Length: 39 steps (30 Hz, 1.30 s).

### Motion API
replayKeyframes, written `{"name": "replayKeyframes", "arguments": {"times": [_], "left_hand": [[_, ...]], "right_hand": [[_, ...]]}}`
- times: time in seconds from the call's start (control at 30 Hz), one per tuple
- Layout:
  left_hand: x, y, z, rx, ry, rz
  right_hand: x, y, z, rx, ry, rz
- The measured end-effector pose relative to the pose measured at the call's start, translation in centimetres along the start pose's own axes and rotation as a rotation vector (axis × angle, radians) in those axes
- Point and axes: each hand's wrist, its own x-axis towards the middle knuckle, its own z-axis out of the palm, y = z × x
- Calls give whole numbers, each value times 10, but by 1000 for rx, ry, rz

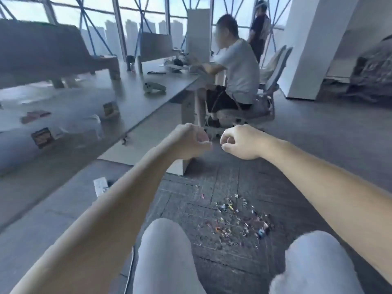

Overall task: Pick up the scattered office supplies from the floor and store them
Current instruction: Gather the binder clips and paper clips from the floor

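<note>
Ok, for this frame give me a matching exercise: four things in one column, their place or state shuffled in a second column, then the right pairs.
Things:
1. scattered supplies
2. controller
3. white office chair
4. left hand

Places or states:
A. lying on the desk
B. raised in front, fingers curled
C. on the carpet, between the knees
D. bearing a seated person

Pairs: 1-C, 2-A, 3-D, 4-B.
</note>
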Motion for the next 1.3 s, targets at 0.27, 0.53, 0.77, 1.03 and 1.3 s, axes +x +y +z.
{"name": "replayKeyframes", "arguments": {"times": [0.27,0.53,0.77,1.03,1.3], "left_hand": [[8,57,170,-16,-374,19],[70,46,250,16,-542,-57],[162,-4,344,57,-714,-75],[271,-50,522,-75,-884,-148],[271,-150,703,151,-1056,-180]], "right_hand": [[-121,156,85,68,-93,342],[-107,251,127,129,-164,529],[-34,330,194,200,-280,596],[71,460,352,230,-456,657],[108,527,526,186,-540,794]]}}
